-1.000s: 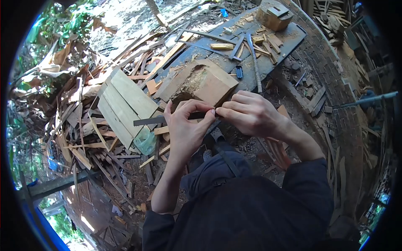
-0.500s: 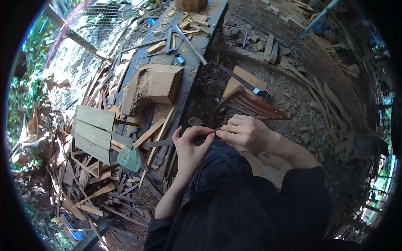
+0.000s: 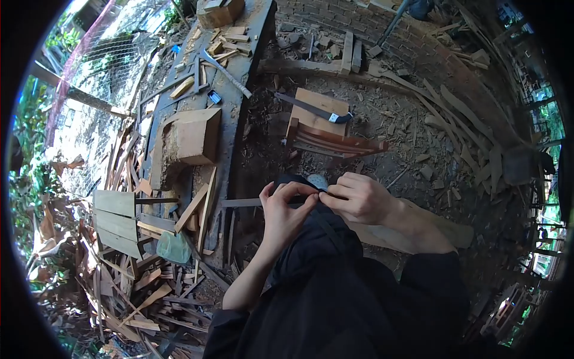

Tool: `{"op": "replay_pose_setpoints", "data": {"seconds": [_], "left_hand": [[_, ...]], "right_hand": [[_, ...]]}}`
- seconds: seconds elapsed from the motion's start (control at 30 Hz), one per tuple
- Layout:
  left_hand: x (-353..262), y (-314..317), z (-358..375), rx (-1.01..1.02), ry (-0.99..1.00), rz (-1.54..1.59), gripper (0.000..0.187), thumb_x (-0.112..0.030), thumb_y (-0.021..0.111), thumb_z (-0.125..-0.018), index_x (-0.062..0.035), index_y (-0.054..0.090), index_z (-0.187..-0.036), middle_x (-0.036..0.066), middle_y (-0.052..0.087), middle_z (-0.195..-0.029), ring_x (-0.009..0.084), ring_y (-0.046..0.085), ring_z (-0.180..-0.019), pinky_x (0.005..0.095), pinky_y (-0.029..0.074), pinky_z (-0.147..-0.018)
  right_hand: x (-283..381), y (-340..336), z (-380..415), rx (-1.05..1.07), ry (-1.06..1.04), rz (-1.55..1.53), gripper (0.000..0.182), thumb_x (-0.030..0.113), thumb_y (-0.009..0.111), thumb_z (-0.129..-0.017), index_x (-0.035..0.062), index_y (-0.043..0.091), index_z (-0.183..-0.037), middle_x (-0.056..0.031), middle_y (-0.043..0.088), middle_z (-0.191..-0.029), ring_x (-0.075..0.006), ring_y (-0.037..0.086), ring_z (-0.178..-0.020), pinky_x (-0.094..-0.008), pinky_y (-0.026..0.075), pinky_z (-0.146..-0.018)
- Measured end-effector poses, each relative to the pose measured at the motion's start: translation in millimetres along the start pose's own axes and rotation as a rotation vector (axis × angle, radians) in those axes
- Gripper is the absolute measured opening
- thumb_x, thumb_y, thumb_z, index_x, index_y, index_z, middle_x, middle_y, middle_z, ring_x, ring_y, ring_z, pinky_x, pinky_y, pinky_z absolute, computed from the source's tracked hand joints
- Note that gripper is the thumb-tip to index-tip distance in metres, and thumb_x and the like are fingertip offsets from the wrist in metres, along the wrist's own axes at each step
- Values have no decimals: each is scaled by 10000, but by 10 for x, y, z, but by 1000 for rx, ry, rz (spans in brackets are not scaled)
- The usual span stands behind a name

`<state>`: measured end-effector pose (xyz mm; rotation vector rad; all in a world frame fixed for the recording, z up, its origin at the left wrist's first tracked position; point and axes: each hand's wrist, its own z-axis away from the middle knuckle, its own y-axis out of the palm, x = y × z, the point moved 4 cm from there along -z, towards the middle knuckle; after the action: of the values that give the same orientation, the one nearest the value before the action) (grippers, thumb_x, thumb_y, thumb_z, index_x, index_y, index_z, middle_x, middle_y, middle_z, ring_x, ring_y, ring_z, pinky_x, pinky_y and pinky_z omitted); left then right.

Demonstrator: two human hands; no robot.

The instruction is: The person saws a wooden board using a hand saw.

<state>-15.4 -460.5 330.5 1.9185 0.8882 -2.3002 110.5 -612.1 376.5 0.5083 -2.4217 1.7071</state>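
My left hand [image 3: 286,214] and my right hand [image 3: 360,200] meet in front of my dark clothing [image 3: 317,239]. Thumb and fingertips of each are pinched together around a small dark bit between them, too small to name. Both hands are held above my lap, touching at the fingertips. Just beyond them part of a light, speckled shoe [image 3: 317,180] shows. Farther ahead stands a wooden chair [image 3: 323,110], with a long dark-bladed tool [image 3: 314,109] bearing a white label lying across its seat.
On the long workbench [image 3: 236,113] at left lie a carved wood block [image 3: 200,134], a long-handled tool [image 3: 230,75], a small blue box [image 3: 214,96] and offcuts. Scrap wood [image 3: 161,299] and a green plastic bag [image 3: 174,247] are nearer. Long boards [image 3: 460,113] lie at right.
The view has turned, so the bench and chair sit farther left. More of the plank beside my right arm shows. Both hands stay pinched together, slightly farther right in view.
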Motion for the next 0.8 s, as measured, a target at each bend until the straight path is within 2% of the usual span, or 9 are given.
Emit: {"op": "replay_pose_setpoints", "data": {"seconds": [0.17,0.23,0.27,0.33,0.37,0.47,0.5,0.63,0.8], "left_hand": [[-168,383,-288,-25,-57,2,149,-292,798,-961,-151,812,-1008,-55,787,-971,111,712,-1038,433,200,-1236],[-264,583,-438,10,-70,-19,159,-249,796,-971,-99,796,-1025,-10,784,-1004,130,716,-1083,434,332,-1206],[-308,916,-636,-8,-92,-15,159,-249,796,-971,-99,796,-1025,-10,784,-1004,130,716,-1083,434,332,-1206],[-279,1322,-791,45,-216,378,188,-195,793,-975,-30,770,-1060,41,777,-1055,161,712,-1150,405,489,-1110],[-301,1486,-868,78,-266,312,229,-155,783,-979,26,738,-1111,100,760,-1153,191,702,-1199,376,569,-1022],[-515,1916,-1233,181,-187,169,272,-163,772,-984,22,722,-1176,115,744,-1201,210,704,-1201,391,551,-1055],[-591,2047,-1316,160,-107,115,363,-251,742,-987,-35,700,-1276,168,738,-1244,338,735,-1165,418,558,-1012],[-846,2561,-1397,359,-238,70,481,-360,576,-1074,-66,585,-1455,207,715,-1350,405,701,-1229,457,536,-1042],[-1026,3052,-1424,357,-276,63,475,-374,504,-1106,-55,599,-1445,228,730,-1298,437,684,-1226,479,535,-1034]], "right_hand": [[-445,-211,236,45,-109,64,238,150,679,-892,45,722,-1102,-47,636,-902,-198,654,-840,-351,547,-803],[-695,-284,392,50,-159,67,231,160,668,-900,46,720,-1094,-48,640,-907,-194,658,-839,-346,548,-801],[-1019,-383,614,51,-227,69,226,160,671,-898,45,717,-1087,-48,644,-905,-191,662,-837,-340,549,-800],[-1368,-492,852,59,-301,67,221,159,674,-896,43,715,-1080,-48,647,-902,-188,666,-835,-333,549,-798],[-1526,-555,973,59,-351,60,226,162,674,-896,36,713,-1080,-49,649,-894,-186,670,-837,-329,550,-798],[-2057,-759,1294,41,-485,-8,240,163,677,-896,12,710,-1079,-48,657,-879,-182,679,-853,-320,550,-804],[-2169,-818,1407,57,-518,-28,242,150,683,-889,9,710,-1084,-55,660,-896,-187,682,-847,-317,559,-804],[-2470,-1117,1765,60,-590,-77,238,138,701,-887,5,708,-1084,-47,655,-892,-182,684,-843,-313,569,-802],[-2726,-1240,2088,109,-612,-170,238,148,664,-911,3,696,-1097,-49,673,-889,-189,689,-877,-313,544,-810]]}}
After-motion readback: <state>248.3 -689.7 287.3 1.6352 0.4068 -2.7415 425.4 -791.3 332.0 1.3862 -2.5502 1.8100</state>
